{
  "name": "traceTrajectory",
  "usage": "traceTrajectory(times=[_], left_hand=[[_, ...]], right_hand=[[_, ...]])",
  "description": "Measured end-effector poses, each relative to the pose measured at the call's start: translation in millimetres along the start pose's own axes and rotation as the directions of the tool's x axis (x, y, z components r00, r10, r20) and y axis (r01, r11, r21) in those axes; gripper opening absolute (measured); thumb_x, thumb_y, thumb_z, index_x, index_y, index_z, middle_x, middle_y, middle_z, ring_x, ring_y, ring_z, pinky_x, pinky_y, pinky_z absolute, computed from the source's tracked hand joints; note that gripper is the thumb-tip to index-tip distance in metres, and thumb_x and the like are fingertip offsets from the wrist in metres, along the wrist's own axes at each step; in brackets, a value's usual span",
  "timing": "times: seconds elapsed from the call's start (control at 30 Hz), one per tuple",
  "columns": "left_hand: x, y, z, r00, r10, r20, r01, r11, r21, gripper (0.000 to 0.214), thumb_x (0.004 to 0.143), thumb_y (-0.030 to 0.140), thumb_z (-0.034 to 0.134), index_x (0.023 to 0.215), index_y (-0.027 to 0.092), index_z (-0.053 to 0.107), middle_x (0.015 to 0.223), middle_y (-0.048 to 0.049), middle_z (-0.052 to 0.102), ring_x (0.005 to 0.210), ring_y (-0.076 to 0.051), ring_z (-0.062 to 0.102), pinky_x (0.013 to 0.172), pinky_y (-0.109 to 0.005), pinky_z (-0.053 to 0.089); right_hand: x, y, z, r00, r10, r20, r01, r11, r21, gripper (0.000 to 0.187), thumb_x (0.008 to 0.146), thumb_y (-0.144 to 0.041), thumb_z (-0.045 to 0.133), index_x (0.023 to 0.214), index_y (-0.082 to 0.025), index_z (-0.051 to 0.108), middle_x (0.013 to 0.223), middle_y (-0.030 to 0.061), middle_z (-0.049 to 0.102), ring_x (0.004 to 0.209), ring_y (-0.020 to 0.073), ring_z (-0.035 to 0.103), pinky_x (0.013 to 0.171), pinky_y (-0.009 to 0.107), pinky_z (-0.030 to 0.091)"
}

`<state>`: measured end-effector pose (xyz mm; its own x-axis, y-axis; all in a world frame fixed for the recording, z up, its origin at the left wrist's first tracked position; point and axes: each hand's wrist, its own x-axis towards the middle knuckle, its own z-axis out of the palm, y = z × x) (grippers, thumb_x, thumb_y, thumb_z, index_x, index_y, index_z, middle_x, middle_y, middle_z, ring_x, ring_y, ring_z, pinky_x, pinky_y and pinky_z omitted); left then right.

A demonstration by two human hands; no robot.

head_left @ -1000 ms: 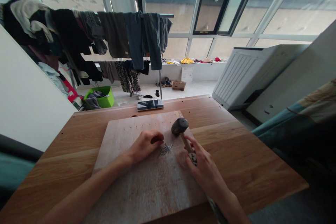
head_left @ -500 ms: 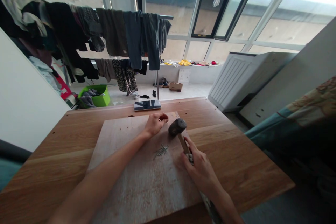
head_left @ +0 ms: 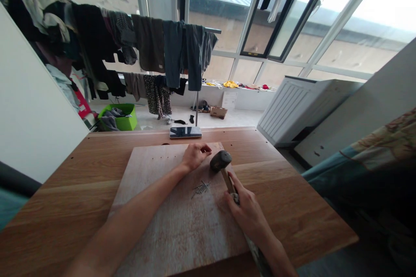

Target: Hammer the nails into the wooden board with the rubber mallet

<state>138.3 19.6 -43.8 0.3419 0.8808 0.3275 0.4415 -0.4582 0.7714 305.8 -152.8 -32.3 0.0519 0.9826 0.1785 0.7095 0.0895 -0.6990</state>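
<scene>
My right hand (head_left: pixel 246 207) is wrapped round the wooden handle of a hammer (head_left: pixel 221 161), whose dark, blocky head hovers over or rests near the right edge of a whitish wooden board (head_left: pixel 175 212); I cannot tell which. Close to the board's far edge, my left hand (head_left: pixel 196 156) has its fingertips pinched together. Whatever is between them is too small to make out. A little pile of nails (head_left: pixel 202 188) lies on the board between the two hands. Several small dark spots run in a row along the board, left of my left hand.
The board lies on a brown wooden table (head_left: pixel 279 199). A phone (head_left: pixel 185 132) rests at its far edge. Beyond are a rack of hanging clothes (head_left: pixel 147 43), a green basket (head_left: pixel 130 117) and a white ribbed panel (head_left: pixel 282 104). A curtain (head_left: pixel 364 156) hangs at the right.
The view has tilted slightly, so the scene sits a little lower in the picture. Both hands keep nearly the same pose, and the hammer stays in about the same place over the board.
</scene>
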Motion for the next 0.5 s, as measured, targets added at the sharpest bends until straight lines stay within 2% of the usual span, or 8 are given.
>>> traceTrajectory(times=[0.17,0.2,0.27,0.33,0.37,0.43,0.5], left_hand=[[-1,-1,-1.1,1.0,-0.024,0.011,0.023,0.999,0.026,0.006,0.079,0.017,0.072,0.083,0.016,0.076,0.08,-0.0043,0.077,0.074,-0.018,0.069,0.072,-0.028,0.052],[0,-1,-1.4,0.999,-0.03,0.017,0.03,0.999,0.025,0.007,0.079,0.017,0.072,0.083,0.016,0.076,0.079,-0.0042,0.076,0.074,-0.018,0.069,0.071,-0.028,0.052],[0,0,-2.0,0.999,-0.032,0.023,0.032,0.999,0.021,0.007,0.079,0.017,0.071,0.083,0.017,0.077,0.079,-0.004,0.076,0.074,-0.018,0.069,0.07,-0.027,0.052],[0,-1,-2.2,0.999,-0.025,0.026,0.025,1.0,0.01,0.008,0.079,0.018,0.07,0.084,0.017,0.077,0.079,-0.0039,0.076,0.073,-0.017,0.069,0.069,-0.026,0.051],[0,-1,-2.0,0.999,-0.022,0.029,0.022,1.0,0.003,0.008,0.079,0.019,0.07,0.084,0.016,0.077,0.078,-0.0038,0.076,0.073,-0.017,0.069,0.069,-0.026,0.05],[1,-4,-0.9,0.999,-0.023,0.033,0.023,1.0,-0.015,0.009,0.079,0.02,0.071,0.084,0.016,0.077,0.078,-0.0034,0.076,0.072,-0.017,0.068,0.068,-0.025,0.049],[1,-7,0.8,0.999,-0.031,0.03,0.032,0.999,-0.028,0.008,0.078,0.02,0.072,0.084,0.016,0.077,0.077,-0.003,0.076,0.07,-0.016,0.067,0.067,-0.025,0.049]], right_hand=[[5,-1,-5,0.997,-0.061,0.037,0.059,0.998,0.038,0.056,0.089,-0.026,0.053,0.144,-0.02,0.052,0.129,0.0119,0.067,0.118,0.0258,0.065,0.1,0.038,0.05],[7,-2,-7,0.997,-0.058,0.055,0.055,0.997,0.062,0.056,0.089,-0.027,0.053,0.144,-0.021,0.052,0.123,0.0117,0.071,0.11,0.0255,0.069,0.095,0.037,0.053],[11,-3,-11,0.992,-0.015,0.126,-0.001,0.992,0.129,0.058,0.09,-0.029,0.052,0.147,-0.021,0.047,0.094,0.0072,0.075,0.08,0.022,0.074,0.076,0.034,0.058],[18,-6,-15,0.978,0.06,0.2,-0.1,0.975,0.198,0.063,0.09,-0.031,0.051,0.152,-0.023,0.04,0.067,-0.0027,0.066,0.049,0.0157,0.063,0.054,0.028,0.055],[23,-8,-16,0.973,0.093,0.212,-0.141,0.964,0.224,0.065,0.09,-0.033,0.051,0.153,-0.024,0.037,0.059,-0.0065,0.059,0.041,0.0132,0.055,0.045,0.025,0.05],[35,-15,-18,0.975,0.125,0.183,-0.172,0.947,0.271,0.068,0.09,-0.037,0.052,0.154,-0.024,0.034,0.055,-0.0097,0.05,0.035,0.0105,0.047,0.037,0.022,0.043],[50,-21,-18,0.986,0.123,0.113,-0.155,0.93,0.335,0.067,0.09,-0.043,0.053,0.152,-0.023,0.037,0.057,-0.0094,0.049,0.036,0.0097,0.046,0.034,0.02,0.04]])
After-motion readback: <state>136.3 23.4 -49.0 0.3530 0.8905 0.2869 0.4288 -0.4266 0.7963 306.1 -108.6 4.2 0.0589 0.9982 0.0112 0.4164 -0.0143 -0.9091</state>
